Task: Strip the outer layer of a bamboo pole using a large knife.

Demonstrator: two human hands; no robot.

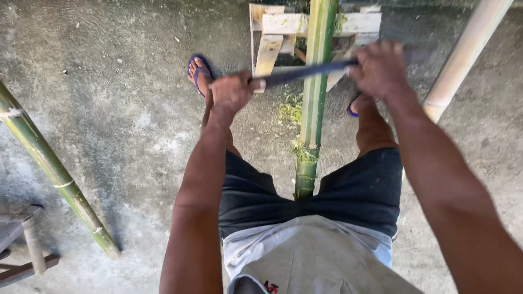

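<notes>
A green bamboo pole (314, 98) runs between my legs, away from me, onto a wooden stand (283, 24). A long dark blade (302, 72) lies crosswise over the pole. My left hand (231, 91) grips the blade's handle end, left of the pole. My right hand (380, 68) grips the other end, right of the pole. Green shavings (304, 153) cling to the pole and lie on the floor below the blade.
A second green bamboo pole (54, 171) slants across the concrete floor at left. A pale bamboo pole (463, 54) leans at upper right. A wooden stool's corner (22, 239) shows at lower left. My feet wear blue sandals (197, 71).
</notes>
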